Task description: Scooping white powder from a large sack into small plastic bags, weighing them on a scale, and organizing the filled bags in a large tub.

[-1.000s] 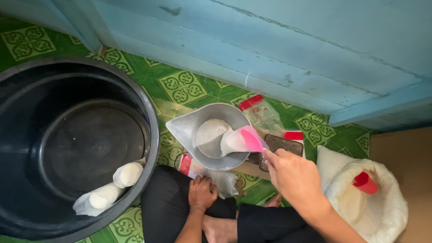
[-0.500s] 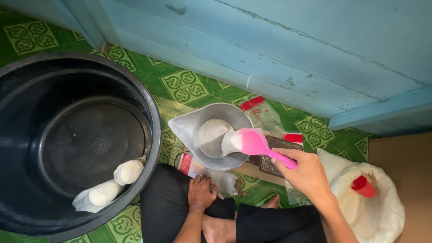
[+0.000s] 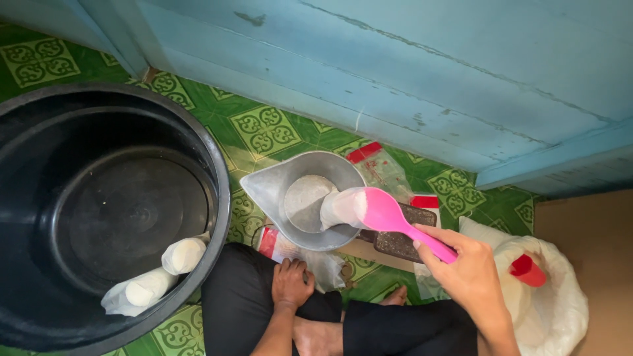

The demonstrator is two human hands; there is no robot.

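The right hand [image 3: 469, 271] is closed around the handle of a pink scoop [image 3: 389, 216], whose bowl reaches up and to the left of the hand and carries a heap of white powder. The scoop's bowl is tipped over the right rim of a grey metal pouring bowl [image 3: 273, 191], which stands on the green patterned floor [image 3: 264, 128] and already has a patch of white powder on its bottom.

Just below the scoop's handle lies a dark flat packet [image 3: 402, 242]; beyond it, towards the blue wall, lie clear bags with red strips [image 3: 376, 165]. To the right of the hand sits a white sack [image 3: 560, 310] with a red cup [image 3: 527, 270] in it.

The left hand [image 3: 290, 283] rests fingers curled on the person's dark-clad knee, holding nothing, just below the metal bowl. Far to its left stands a big black tub [image 3: 217, 198] with two white tied bags [image 3: 161, 270] inside.
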